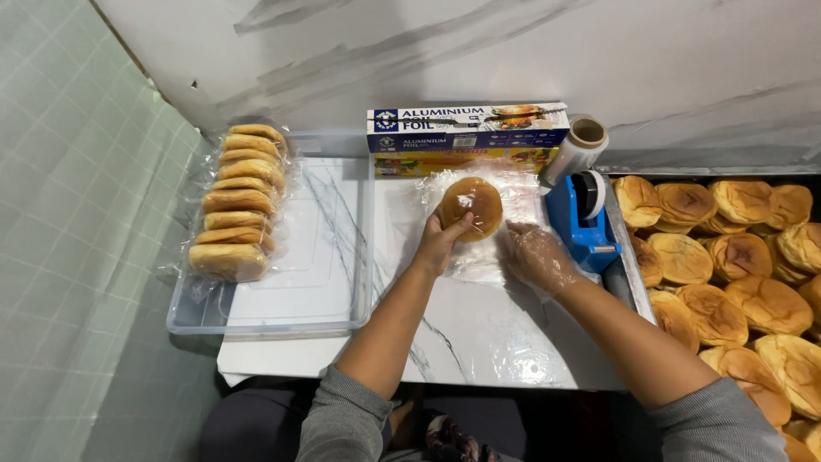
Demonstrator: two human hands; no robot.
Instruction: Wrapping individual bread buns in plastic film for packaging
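Both my hands are on the job: my left hand (443, 242) grips the near edge of the bun (471, 208), which sits on a sheet of cling film (487, 257) on the marble board (479, 334); my right hand (537, 257), seemingly gloved, lies flat and open on the film. Soft and light, the bun would squash easily, so I hold its rim gently.

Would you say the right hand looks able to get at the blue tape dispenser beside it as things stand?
Probably yes: the right hand lies on the clear plastic wrap right beside the blue tape dispenser, with nothing between them.
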